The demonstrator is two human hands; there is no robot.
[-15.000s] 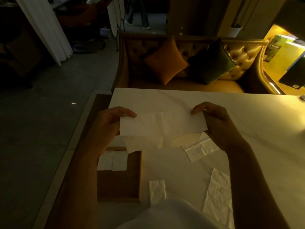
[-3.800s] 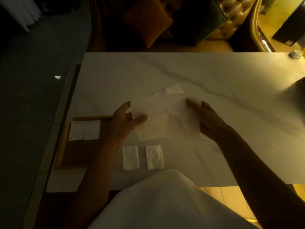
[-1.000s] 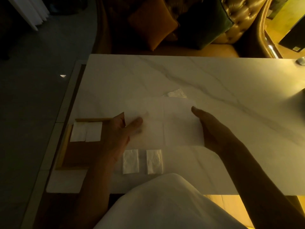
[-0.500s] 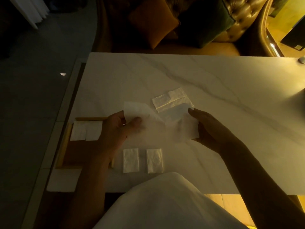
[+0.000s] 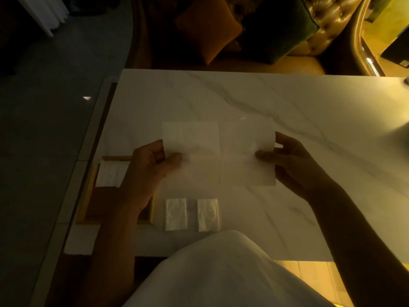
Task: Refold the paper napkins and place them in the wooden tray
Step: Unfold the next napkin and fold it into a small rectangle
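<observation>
Napkin in hand: open napkin (image 5: pixel 219 154), spread flat btwn both hands, held just above the table (image 5: pixel 287 103); whether lower edge touches the marble can't tell.
Left grip: left hand (image 5: pixel 148 167) pinching the 9 o'clock edge, thumb on top, other fingers behind the sheet.
Right grip: right hand (image 5: pixel 285 158) pinching the 3 o'clock edge same way, thumb on the near face.
Handling (judged): v. light, thin, limp; no stiffness of its own, sags unless kept taut btwn two pinches. Not slippery, but tears easily if tugged or pinched hard. Crease lines show as a cross through the middle; prob. folds back along those w/ little effort.
Where to hold: side edges or corners, as now; for next fold prob. upper two corners, brought toward 6 o'clock.
Long axis: runs 9 to 3 o'clock, slightly wider than tall; edges roughly square to table's near edge.
Facing: flat face up toward the camera, top edge at 12 o'clock.
Folded ones: two folded napkins (image 5: pixel 192 214) side by side on the table at 6 o'clock of the open one, apart from each other, long axes 12 to 6.
Tray: wooden tray (image 5: pixel 85 202) at 8 o'clock of the sheet, partly under left forearm; white stack (image 5: pixel 108 176) lying in its far end, looks like two pieces, touching.
Progress (judged): part done; this sheet not yet folded, two on the table not yet in tray.
</observation>
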